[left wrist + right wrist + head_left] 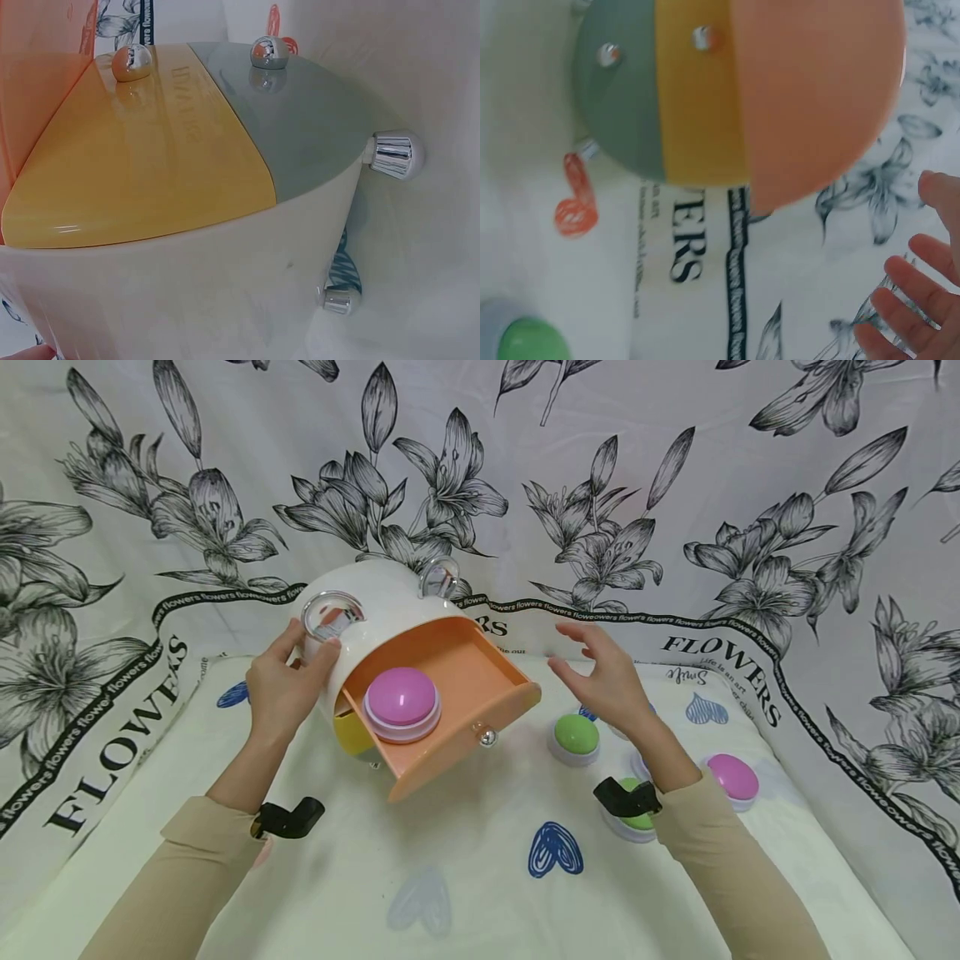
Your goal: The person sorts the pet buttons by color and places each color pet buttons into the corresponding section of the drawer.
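Note:
My left hand [288, 685] grips the left side of a rounded white drawer box [382, 589], thumb beside a chrome ring [332, 614] on it. The box is tilted. Its orange top drawer [468, 668] is pulled out, and a pink domed push button [402, 696] with a pale base sits inside at the left. Below it, a yellow drawer [142, 165] and a grey-green drawer [300, 112] are closed, each with a chrome knob. To the right of the orange drawer, my right hand [603, 681] is in the air, fingers spread and holding nothing.
Green domed buttons [576, 735] and a pink one [733, 777] rest on the right of the heart-printed cloth [420, 902]; my right forearm partly hides some. Behind hangs a flower-printed curtain [525, 577]. Each wrist wears a black camera mount [291, 818].

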Demonstrator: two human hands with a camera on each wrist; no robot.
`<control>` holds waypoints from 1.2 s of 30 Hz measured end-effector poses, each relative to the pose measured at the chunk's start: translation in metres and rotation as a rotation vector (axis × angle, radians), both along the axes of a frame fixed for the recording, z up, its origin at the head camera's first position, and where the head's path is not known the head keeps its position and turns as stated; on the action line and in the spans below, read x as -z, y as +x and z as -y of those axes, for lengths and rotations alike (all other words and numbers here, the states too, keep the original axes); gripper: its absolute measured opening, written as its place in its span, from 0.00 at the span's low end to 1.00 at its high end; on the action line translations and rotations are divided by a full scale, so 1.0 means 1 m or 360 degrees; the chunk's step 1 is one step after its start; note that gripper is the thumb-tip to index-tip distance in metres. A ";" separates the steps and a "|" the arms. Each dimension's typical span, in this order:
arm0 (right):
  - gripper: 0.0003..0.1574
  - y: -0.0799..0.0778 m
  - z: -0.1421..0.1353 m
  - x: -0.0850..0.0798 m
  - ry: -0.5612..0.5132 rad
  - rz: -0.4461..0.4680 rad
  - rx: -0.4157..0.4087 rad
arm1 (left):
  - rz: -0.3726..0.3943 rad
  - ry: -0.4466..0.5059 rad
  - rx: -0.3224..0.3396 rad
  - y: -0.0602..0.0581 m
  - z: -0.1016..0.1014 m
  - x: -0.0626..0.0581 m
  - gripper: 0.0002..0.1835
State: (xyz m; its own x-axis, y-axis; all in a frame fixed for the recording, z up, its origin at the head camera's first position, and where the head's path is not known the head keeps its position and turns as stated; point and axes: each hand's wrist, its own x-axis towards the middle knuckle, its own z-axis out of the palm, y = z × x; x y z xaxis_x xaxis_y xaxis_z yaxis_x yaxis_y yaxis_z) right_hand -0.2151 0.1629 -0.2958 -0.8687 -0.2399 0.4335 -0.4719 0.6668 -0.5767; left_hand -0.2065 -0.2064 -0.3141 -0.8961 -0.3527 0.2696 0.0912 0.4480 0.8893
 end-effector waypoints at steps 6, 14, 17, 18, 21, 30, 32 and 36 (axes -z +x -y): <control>0.32 0.002 -0.031 0.024 -0.0013 0.0044 0.0067 | 0.0011 -0.0001 0.0007 0.000 0.000 0.000 0.33; 0.32 0.009 -0.076 0.052 -0.0033 0.0072 0.0191 | 0.0000 0.0000 0.0009 0.000 0.000 0.000 0.33; 0.33 0.012 -0.092 0.060 -0.0023 0.0094 0.0216 | 0.0004 -0.0005 0.0005 0.000 0.000 0.000 0.33; 0.33 0.013 -0.098 0.063 -0.0013 0.0107 0.0233 | 0.0008 -0.0009 0.0004 0.000 0.000 0.000 0.33; 0.34 0.016 -0.113 0.071 0.0006 0.0129 0.0274 | 0.0010 -0.0011 0.0003 0.000 0.000 0.000 0.33; 0.37 0.033 -0.157 0.078 0.0042 0.0209 0.0508 | 0.0009 0.0010 0.0014 0.000 0.000 0.000 0.33; 0.38 0.035 -0.168 0.081 0.0032 0.0224 0.0541 | 0.0010 0.0017 0.0014 0.000 0.000 0.000 0.32; 0.39 0.037 -0.189 0.093 0.0021 0.0279 0.0673 | 0.0014 0.0017 0.0010 0.000 0.000 0.000 0.32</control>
